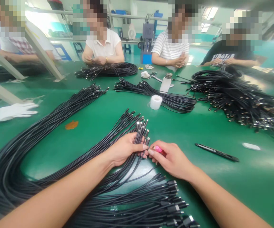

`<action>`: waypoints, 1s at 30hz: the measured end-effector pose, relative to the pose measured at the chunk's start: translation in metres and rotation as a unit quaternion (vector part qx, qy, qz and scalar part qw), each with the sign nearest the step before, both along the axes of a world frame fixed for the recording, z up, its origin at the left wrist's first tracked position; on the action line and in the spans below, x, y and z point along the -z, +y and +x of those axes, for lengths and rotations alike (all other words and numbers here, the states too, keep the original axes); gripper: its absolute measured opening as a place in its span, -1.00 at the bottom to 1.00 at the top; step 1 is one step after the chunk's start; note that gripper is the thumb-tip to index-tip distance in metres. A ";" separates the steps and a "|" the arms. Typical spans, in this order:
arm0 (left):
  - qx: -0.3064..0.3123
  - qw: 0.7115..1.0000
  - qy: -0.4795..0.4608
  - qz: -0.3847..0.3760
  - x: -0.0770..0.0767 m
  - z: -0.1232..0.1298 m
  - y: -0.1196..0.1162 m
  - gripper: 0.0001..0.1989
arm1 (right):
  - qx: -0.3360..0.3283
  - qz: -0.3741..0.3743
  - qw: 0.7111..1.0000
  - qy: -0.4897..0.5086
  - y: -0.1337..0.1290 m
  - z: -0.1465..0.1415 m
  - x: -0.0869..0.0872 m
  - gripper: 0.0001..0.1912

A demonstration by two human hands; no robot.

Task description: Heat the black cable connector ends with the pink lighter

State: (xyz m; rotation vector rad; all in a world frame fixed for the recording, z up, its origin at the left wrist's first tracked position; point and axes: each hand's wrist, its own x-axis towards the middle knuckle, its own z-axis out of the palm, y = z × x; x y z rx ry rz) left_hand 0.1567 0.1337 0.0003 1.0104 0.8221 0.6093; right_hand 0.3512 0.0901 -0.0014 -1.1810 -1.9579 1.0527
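My left hand (125, 147) is closed around a bunch of black cables (140, 131), their metal-tipped plugs pointing up past my fingers. The thumb presses on a cable near the fingertips of my right hand (171, 158). That hand is closed, with a small pink-ended, pen-like thing (158, 148) in its grip; most of this is hidden by the fingers. Thumb and forefinger meet right beside the plugs. More loose cable ends with black plugs (172, 186) lie below my hands, and a long curved bundle of cables (39, 129) sweeps round on the left.
A black pen (216, 152) and a small white piece (251, 146) lie at right. Farther off are a white tape roll (156, 102), a bottle (166, 84), a cable bundle (179, 101) and a large cable heap (234, 98). A white glove (10, 113) rests left. Several people sit opposite.
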 end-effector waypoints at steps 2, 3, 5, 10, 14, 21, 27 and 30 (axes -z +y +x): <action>-0.006 1.000 0.000 -0.001 0.000 0.000 0.000 -0.71 | -0.045 -0.065 0.997 0.014 -0.003 -0.001 -0.002 -0.76; -0.011 1.000 0.002 -0.006 -0.001 0.000 0.000 -0.70 | -0.067 -0.100 0.993 0.017 -0.005 -0.001 -0.003 -0.76; -0.025 1.000 0.008 -0.015 -0.003 0.001 -0.001 -0.67 | -0.103 -0.154 0.983 0.014 -0.009 -0.002 -0.004 -0.76; -0.051 0.998 0.020 0.000 -0.006 0.002 -0.001 -0.65 | -0.089 -0.155 0.984 0.028 -0.009 -0.005 0.000 -0.76; -0.063 0.997 0.028 0.025 -0.005 0.002 -0.001 -0.66 | -0.031 -0.115 0.992 0.044 -0.003 -0.006 0.005 -0.77; -0.062 0.998 0.021 0.019 -0.006 0.004 -0.004 -0.59 | 0.044 -0.118 0.990 0.060 0.002 -0.005 0.007 -0.74; -0.038 0.999 -0.011 -0.014 -0.002 0.003 -0.005 -0.60 | 0.129 -0.131 0.973 0.139 0.006 -0.004 0.007 -0.73; -0.033 0.999 -0.014 -0.015 0.000 0.002 -0.005 -0.59 | 0.144 -0.144 0.959 0.196 0.008 -0.003 0.010 -0.72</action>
